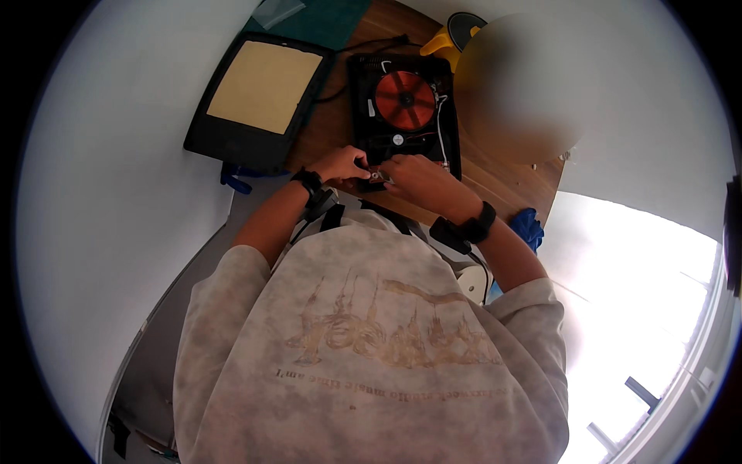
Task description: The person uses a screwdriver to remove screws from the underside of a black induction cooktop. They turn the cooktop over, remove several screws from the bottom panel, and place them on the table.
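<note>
An opened black device (pixel 357 100) lies on the wooden table, with a red disc (pixel 406 100) mounted inside and a small round white-faced part (pixel 399 139) below it. At the device's near edge is a small board with white parts, partly covered by fingers. My left hand (pixel 345 165) has its fingertips curled at that near-left corner. My right hand (pixel 417 178) is closed beside it, fingers bent over the board. Whatever is between my fingertips is too small and hidden to name.
Left sits a black panel (pixel 205 135) with a beige rectangle on a teal mat (pixel 334 15), topped by a plastic bag (pixel 274 11). Behind are black cables (pixel 379 45) and a yellow-and-black object (pixel 440 42). Blue items (pixel 527 230) hang at the edges. A blurred patch hides the back right.
</note>
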A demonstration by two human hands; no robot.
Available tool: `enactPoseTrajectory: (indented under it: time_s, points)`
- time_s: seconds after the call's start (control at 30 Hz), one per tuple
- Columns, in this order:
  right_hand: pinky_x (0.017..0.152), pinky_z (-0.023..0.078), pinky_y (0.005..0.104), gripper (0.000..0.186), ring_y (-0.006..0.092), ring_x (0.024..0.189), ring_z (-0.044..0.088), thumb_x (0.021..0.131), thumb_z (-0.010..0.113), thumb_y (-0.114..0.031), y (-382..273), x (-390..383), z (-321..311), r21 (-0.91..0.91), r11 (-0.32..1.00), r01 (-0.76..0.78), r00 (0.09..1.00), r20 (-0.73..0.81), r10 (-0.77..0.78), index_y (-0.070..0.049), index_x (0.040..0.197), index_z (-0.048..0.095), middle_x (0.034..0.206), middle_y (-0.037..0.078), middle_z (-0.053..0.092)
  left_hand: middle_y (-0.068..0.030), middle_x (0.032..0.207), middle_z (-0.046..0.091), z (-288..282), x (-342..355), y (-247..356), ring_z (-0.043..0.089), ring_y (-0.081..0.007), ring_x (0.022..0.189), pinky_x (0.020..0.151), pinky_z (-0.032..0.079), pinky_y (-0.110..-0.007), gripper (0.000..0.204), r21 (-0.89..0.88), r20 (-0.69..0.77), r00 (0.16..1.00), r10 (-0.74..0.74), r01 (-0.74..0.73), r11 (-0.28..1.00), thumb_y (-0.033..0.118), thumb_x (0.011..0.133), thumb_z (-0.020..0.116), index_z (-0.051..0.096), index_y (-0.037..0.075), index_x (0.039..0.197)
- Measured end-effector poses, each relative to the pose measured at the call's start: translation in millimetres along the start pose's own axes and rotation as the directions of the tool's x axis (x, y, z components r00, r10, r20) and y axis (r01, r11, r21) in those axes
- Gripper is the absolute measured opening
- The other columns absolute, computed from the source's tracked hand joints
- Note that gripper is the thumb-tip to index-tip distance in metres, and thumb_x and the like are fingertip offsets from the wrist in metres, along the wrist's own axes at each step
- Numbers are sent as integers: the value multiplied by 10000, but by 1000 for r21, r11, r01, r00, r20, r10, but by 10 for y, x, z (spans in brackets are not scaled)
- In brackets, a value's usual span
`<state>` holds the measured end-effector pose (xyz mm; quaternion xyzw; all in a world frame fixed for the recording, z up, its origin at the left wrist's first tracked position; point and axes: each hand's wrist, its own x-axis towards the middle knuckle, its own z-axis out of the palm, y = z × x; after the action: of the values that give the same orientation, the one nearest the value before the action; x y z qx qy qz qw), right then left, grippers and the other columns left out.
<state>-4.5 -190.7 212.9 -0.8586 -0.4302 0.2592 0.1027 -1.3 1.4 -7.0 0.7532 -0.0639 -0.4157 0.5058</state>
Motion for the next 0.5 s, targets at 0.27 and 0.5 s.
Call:
enactPoseTrajectory:
  time_s: [0.27,0.5]
  points:
    - [566,525,410,368,329,586,657,939,637,-349,160,80,217,-263,964,21,977,-199,-75,-11,795,656,603,135,617,-58,783,733,10,18,0,714,-144,605,484,512,-273,310,-11,-6,1000,22,-22,1000,300,858,798,699,65,1035]
    - [565,534,425,428,331,607,679,932,647,-415,-35,118,254,-189,958,-214,944,-291,153,-28,750,673,639,163,650,-64,776,731,-1,-59,74,708,-146,591,480,511,-273,329,5,-20,1000,10,-10,1000,322,855,797,702,63,1034]
